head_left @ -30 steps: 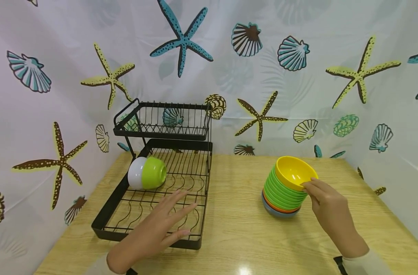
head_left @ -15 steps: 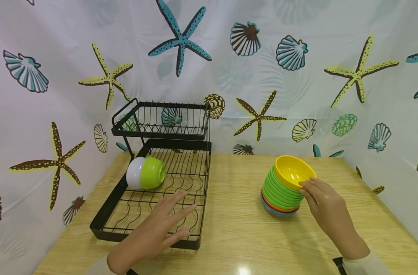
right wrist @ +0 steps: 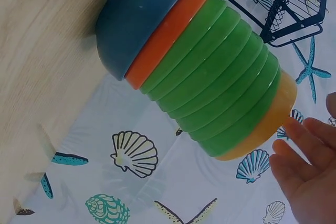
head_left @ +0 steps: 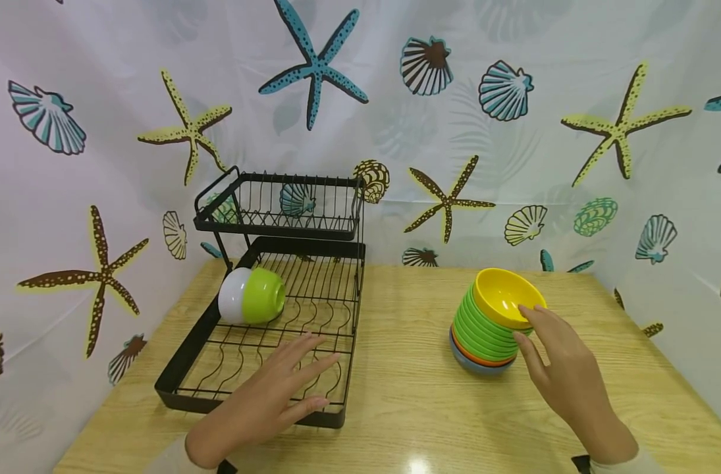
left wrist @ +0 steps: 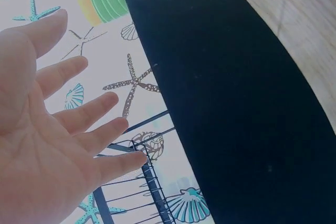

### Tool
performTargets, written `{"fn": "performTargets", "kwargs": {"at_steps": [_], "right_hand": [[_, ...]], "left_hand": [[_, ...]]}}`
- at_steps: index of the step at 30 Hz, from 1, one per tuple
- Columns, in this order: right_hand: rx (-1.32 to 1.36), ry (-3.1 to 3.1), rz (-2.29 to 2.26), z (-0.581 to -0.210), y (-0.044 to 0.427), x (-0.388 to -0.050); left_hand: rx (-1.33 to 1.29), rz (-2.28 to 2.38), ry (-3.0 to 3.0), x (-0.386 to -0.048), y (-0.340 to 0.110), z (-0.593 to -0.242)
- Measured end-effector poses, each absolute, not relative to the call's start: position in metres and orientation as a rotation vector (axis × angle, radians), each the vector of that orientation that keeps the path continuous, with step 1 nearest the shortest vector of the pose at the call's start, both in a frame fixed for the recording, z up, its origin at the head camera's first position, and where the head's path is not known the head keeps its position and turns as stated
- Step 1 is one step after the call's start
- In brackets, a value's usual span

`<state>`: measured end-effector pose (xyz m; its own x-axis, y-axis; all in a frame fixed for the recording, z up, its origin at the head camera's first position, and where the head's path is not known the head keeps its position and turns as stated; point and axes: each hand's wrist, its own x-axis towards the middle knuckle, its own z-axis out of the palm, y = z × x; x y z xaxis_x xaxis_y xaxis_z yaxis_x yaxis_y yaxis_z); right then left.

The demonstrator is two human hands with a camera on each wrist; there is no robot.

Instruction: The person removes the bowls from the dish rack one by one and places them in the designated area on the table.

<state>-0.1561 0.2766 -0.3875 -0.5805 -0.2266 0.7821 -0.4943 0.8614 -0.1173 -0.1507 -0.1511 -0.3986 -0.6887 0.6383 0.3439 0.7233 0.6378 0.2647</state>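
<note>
A leaning stack of bowls stands on the right of the table: a yellow bowl [head_left: 496, 299] on top, several green bowls [head_left: 481, 329] below it, then an orange bowl [right wrist: 169, 36] and a blue-grey bowl [right wrist: 139, 19] at the bottom. My right hand [head_left: 567, 368] is at the yellow bowl's near right rim, fingers spread, one fingertip over the rim and the thumb lower outside; firm contact cannot be seen. Over the front of a black two-tier dish rack [head_left: 173, 375], my left hand [head_left: 268, 398] hovers palm down with straight, spread fingers, holding nothing.
In the rack's lower tier, a white bowl [head_left: 231, 296] and a lime green bowl [head_left: 262, 296] lie on their sides, pressed together. The raised upper tier [head_left: 277, 230] stands at the back. A patterned curtain [head_left: 396, 131] surrounds the wooden table [head_left: 407, 368].
My right hand's fingers have parted at the yellow bowl's rim, where they pinched it before. The stack and my left hand stay where they were.
</note>
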Motion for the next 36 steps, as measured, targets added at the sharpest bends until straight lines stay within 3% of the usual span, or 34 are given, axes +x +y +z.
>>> {"fn": "performTargets", "kwargs": {"at_steps": [6, 16, 28, 36], "right_hand": [[0.639, -1.993, 0.474, -0.387, 0.271, -0.148], [0.874, -1.893, 0.592, -0.386, 0.252, -0.130], [0.899, -2.119, 0.603, -0.409, 0.258, -0.129], [0.970, -2.218, 0.584, -0.413, 0.253, -0.125]], "left_hand": [[-1.081, -0.565, -2.602, -0.157, -0.149, -0.396], [-0.804, -0.704, -2.519, -0.187, -0.156, -0.385], [-0.429, -0.953, -2.533, -0.238, -0.180, -0.370], [-0.319, -0.979, -2.699, -0.247, -0.187, -0.366]]}}
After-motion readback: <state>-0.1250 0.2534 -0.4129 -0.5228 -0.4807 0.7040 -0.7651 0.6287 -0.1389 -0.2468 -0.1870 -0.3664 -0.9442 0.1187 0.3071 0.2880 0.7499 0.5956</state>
